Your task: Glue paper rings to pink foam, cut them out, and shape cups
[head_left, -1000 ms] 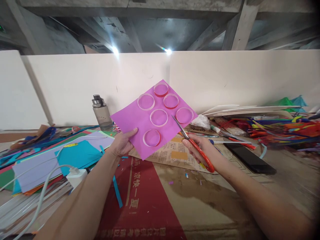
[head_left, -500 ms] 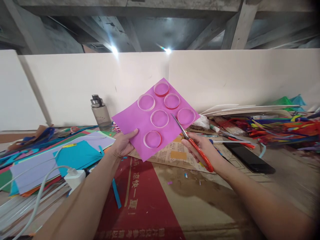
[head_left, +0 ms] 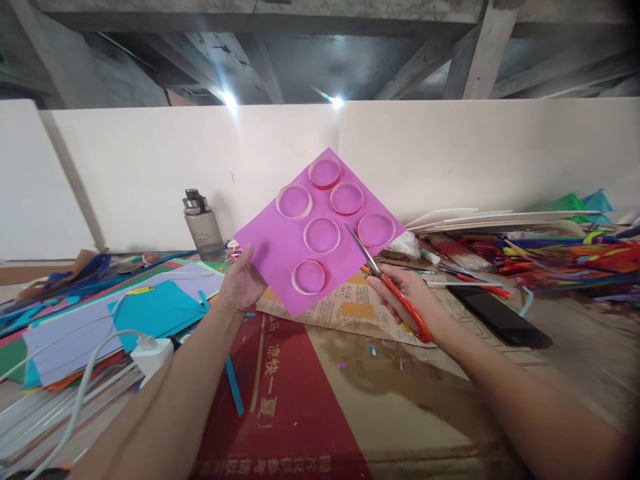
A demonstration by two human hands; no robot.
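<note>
Six rings (head_left: 346, 213) on the purple sheet (head_left: 273, 241), raised above the cardboard-covered desk (head_left: 400, 427); we see rings near its top, right and lower corners. Left hand (head_left: 244, 287) at its lower-left edge, grip unclear to us; right hand (head_left: 419, 293) clasps red-handled scissors (head_left: 393, 288).

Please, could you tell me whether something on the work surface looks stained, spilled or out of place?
Yes: a dark, uneven patch marks the cardboard below the scissors in view; it could be a stain or shadow. Small scraps lie loose there, looking like litter.
</note>
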